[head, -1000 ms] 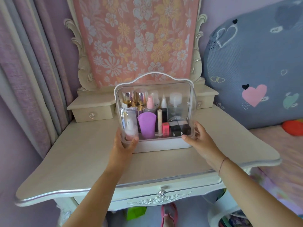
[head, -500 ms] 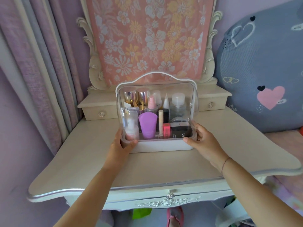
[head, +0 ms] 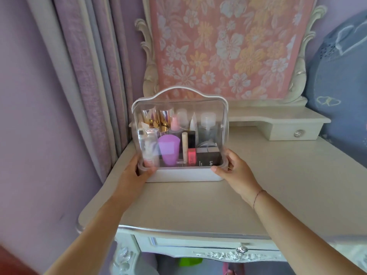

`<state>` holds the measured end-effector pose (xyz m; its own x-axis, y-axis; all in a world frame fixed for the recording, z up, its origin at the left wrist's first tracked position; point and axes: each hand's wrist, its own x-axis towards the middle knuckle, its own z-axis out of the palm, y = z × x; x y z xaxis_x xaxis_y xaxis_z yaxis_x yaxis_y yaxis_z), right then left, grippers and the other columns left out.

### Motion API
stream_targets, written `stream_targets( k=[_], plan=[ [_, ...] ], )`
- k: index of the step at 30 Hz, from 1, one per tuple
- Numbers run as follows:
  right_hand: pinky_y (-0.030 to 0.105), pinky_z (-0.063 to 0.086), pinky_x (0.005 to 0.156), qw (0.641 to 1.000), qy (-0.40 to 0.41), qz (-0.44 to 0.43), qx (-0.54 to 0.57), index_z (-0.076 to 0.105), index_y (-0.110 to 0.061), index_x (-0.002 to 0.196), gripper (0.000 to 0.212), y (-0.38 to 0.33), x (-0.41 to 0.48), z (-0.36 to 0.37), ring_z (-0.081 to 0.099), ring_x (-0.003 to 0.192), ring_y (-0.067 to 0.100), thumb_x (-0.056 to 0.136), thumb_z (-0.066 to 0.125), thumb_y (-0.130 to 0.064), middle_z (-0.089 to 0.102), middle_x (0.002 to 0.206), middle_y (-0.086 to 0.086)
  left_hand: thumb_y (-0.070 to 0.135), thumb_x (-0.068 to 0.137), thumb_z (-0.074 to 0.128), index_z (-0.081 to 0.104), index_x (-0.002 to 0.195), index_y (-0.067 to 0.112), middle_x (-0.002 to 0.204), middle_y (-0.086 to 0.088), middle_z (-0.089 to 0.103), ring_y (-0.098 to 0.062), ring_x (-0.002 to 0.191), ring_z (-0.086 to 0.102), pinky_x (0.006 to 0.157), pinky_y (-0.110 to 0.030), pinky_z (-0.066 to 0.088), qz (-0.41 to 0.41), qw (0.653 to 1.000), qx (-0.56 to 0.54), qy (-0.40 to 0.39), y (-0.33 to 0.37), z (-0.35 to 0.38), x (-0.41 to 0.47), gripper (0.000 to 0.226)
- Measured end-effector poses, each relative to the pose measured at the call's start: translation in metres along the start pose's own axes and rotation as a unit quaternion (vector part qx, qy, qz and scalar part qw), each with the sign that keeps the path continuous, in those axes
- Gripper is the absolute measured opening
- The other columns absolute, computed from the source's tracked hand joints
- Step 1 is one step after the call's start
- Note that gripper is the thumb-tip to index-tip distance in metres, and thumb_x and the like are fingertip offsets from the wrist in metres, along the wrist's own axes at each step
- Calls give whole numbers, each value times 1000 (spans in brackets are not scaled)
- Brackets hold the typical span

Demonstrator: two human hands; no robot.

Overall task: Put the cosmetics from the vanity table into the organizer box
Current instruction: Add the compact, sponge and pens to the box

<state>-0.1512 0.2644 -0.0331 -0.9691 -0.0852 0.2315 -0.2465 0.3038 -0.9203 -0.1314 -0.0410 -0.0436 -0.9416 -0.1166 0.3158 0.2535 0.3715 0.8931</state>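
Note:
The organizer box [head: 184, 176], white base under a closed clear cover with a white handle, stands on the left part of the vanity table [head: 278, 185]. Inside it are several cosmetics: a purple tube [head: 168, 150], gold-capped bottles [head: 158, 120], a pink lipstick [head: 191, 157], a black box [head: 208, 158] and clear bottles [head: 207, 126]. My left hand [head: 135, 173] grips the box's lower left corner. My right hand [head: 236, 171] grips its lower right corner.
A mirror covered with pink floral cloth [head: 228, 46] rises behind the box. A small drawer shelf [head: 294, 132] sits at the back right. Purple curtains [head: 95, 76] hang on the left, right by the box. A grey cushion [head: 341, 86] leans at the far right.
The box has slid left along the tabletop with both hands holding its lower corners, ending near the curtains. The camera view has swung left too.

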Motion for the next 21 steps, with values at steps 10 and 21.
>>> stream_targets(
  k=[10, 21],
  plan=[
    [36, 48, 101, 1000, -9, -2, 4, 49, -34, 133, 65, -21, 19, 60, 62, 107, 5, 75, 76, -25, 65, 117, -18, 36, 74, 70, 51, 127, 28, 110, -2, 64, -4, 96, 55, 100, -32, 40, -30, 999, -4, 26, -34, -57, 18, 57],
    [36, 47, 102, 1000, -8, 4, -1, 47, -31, 136, 68, -28, 26, 85, 62, 110, 8, 76, 76, -25, 65, 121, -12, 31, 80, 71, 42, 137, 31, 132, 0, 57, -13, 122, 51, 109, -33, 35, -43, 999, -7, 24, -46, -81, 26, 65]
  ],
)
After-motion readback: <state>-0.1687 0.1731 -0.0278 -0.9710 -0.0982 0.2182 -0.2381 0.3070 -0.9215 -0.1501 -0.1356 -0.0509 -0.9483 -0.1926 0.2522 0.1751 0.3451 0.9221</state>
